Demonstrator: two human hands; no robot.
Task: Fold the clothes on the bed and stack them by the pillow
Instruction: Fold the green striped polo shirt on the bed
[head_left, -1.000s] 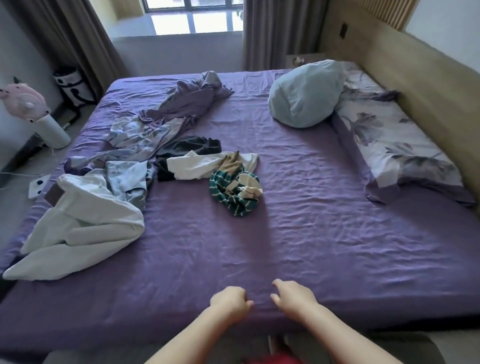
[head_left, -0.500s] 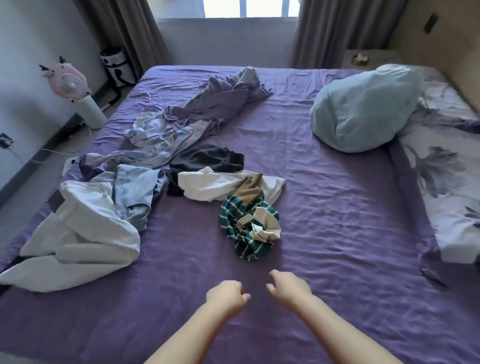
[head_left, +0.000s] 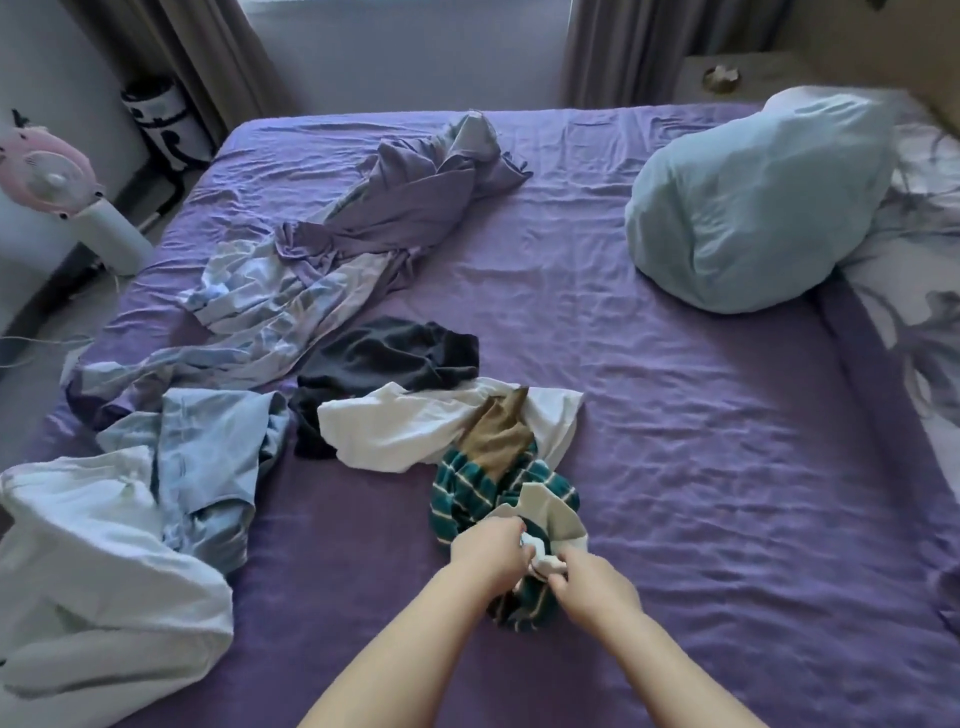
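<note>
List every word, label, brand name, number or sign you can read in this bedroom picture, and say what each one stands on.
None can be read.
The black and white container on the floor by the curtain bears bold black marks, too blurred to tell whether they are letters.
The pink fan shows only a cartoon face, no text.
The green striped garment, gripped by the left hand and right hand, shows no readable label.

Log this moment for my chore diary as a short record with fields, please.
left hand: grips the striped garment
right hand: pinches its white edge
unfolded clothes: white top, black garment, blue shirt
pillow: far right, nothing stacked beside it
bed: purple sheet
progress: no folded pile visible
</note>
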